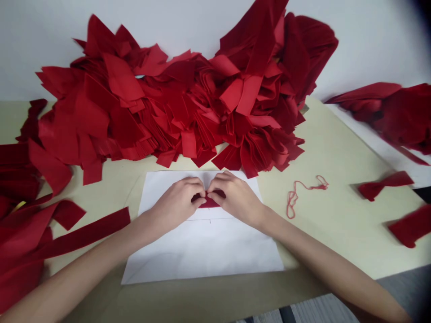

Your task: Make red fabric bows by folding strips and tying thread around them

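Note:
Both my hands meet over a white sheet of paper (202,251) on the table. My left hand (178,202) and my right hand (235,195) have their fingers curled and pressed together on a small red fabric piece (209,203), most of which they hide. The thumbs touch at the middle of the piece. A thin pencil line with a small tick runs across the paper just below the hands.
A big heap of red fabric pieces (175,98) lies behind the paper against the white wall. More red strips (50,229) lie at the left, and folded red pieces (384,185) at the right. A loose red thread (299,193) rests on the beige table (336,233).

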Tool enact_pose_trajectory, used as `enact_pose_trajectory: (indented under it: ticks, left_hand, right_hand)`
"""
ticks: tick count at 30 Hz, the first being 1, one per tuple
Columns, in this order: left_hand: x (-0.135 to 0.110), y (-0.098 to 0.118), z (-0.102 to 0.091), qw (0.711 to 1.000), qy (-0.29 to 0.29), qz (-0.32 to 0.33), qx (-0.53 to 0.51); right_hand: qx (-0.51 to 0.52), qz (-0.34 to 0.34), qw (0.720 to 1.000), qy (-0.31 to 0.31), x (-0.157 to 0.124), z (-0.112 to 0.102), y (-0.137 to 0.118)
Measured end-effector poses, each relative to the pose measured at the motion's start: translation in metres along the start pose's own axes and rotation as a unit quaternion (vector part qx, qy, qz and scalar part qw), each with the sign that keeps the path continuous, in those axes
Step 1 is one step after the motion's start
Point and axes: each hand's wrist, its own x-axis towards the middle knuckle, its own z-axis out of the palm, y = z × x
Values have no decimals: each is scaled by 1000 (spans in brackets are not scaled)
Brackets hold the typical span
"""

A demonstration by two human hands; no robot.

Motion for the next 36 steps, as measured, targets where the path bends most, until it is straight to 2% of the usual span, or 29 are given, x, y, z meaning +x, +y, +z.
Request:
enact_pose_trajectory:
  ticks: [5,13,18,23,30,36]
  left_hand:
    - [1,0,4,1000,4,-11,-7]
    - [3,-1,2,998,2,-10,64]
    - [4,0,0,996,-6,-17,86]
    - [5,0,0,997,-16,-9,78]
    - [3,-3,5,998,-16,-8,60]
    - [2,-2,0,999,-6,-13,42]
  right_hand:
    - [-35,24,999,-13,3,-3,-4]
    - [-4,-16,997,-79,13,-13,-1]
    - [6,-46,997,-60,12,-10,-1]
    - [10,-46,998,-47,7,-8,0]
    - [36,-70,993,-84,6,-17,5]
    - [18,-81,995,-60,5,-15,3]
